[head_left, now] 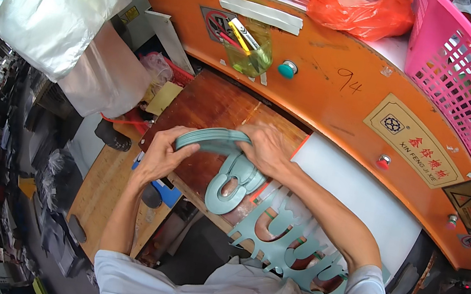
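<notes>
Between my two hands a stack of curved, pale green cut pieces [212, 136] is held up above the brown wooden board [193, 102]. My left hand [160, 156] grips its left end, thumb underneath and fingers behind. At the right end my right hand [265, 149] is closed on the same stack; its fingers are slightly blurred. Just below, more U-shaped green pieces [216, 197] lie piled on the board's edge. Under my right forearm rests a green sheet [279, 241] with several curved cut-outs in it.
An orange machine beam [331, 94] with a green button [287, 69] and a red button [384, 162] spans the far side. A white work surface [359, 186] lies right of the board. Plastic bags [60, 5] hang far left; a pink basket [465, 79] stands far right.
</notes>
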The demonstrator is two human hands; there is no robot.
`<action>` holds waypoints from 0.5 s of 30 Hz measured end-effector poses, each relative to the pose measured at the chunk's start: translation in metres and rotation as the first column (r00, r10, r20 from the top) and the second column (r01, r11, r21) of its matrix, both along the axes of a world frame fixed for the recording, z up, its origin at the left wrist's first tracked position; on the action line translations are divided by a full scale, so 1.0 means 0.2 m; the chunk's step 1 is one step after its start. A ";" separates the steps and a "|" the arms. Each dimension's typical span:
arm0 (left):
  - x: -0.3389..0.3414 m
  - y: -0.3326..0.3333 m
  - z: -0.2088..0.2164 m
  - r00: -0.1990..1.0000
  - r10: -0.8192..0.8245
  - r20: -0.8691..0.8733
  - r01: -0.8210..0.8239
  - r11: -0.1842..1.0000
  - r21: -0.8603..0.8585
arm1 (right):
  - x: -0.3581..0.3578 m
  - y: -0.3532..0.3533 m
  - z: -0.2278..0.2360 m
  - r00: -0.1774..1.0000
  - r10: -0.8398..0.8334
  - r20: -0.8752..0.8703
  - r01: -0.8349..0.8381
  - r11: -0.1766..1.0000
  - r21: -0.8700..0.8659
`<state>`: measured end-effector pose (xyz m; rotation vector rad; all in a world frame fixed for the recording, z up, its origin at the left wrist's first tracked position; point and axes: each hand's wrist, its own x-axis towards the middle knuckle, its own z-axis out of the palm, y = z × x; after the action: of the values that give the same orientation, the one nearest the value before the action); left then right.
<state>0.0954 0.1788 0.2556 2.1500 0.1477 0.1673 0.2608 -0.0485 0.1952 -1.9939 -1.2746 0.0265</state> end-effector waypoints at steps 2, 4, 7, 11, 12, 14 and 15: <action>0.00 0.11 -0.10 0.980 -0.006 0.199 -0.036 0.978 0.206 | 0.06 0.16 -0.06 0.990 -0.059 0.131 0.045 0.993 0.109; -0.01 0.18 -0.26 0.964 -0.054 0.261 -0.050 0.925 0.376 | 0.09 0.28 -0.14 0.964 -0.095 0.250 0.058 0.987 0.152; -0.07 0.21 -0.61 0.964 -0.063 0.257 -0.078 0.860 0.504 | 0.02 0.26 -0.29 0.974 -0.062 0.220 0.081 0.994 -0.078; -0.18 0.22 -0.93 0.996 -0.078 -0.034 0.082 0.774 0.628 | -0.11 -0.06 -0.42 0.987 -0.143 0.076 0.145 0.989 -0.021; -0.20 0.22 -0.96 0.997 -0.073 0.019 0.045 0.775 0.630 | -0.13 -0.16 -0.43 0.984 -0.176 0.033 0.177 0.984 -0.035; -0.18 0.20 -0.96 0.998 -0.033 0.046 -0.007 0.729 0.684 | -0.17 -0.36 -0.40 0.970 -0.241 -0.022 0.241 0.970 -0.030; -0.14 0.19 -0.94 0.999 -0.004 0.052 -0.029 0.789 0.614 | -0.19 -0.44 -0.38 0.961 -0.275 -0.038 0.274 0.962 -0.017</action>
<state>0.0679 0.2162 0.0667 2.8003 0.0817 0.3125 0.2220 -0.1375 0.1189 -2.1529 -0.9651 -0.0605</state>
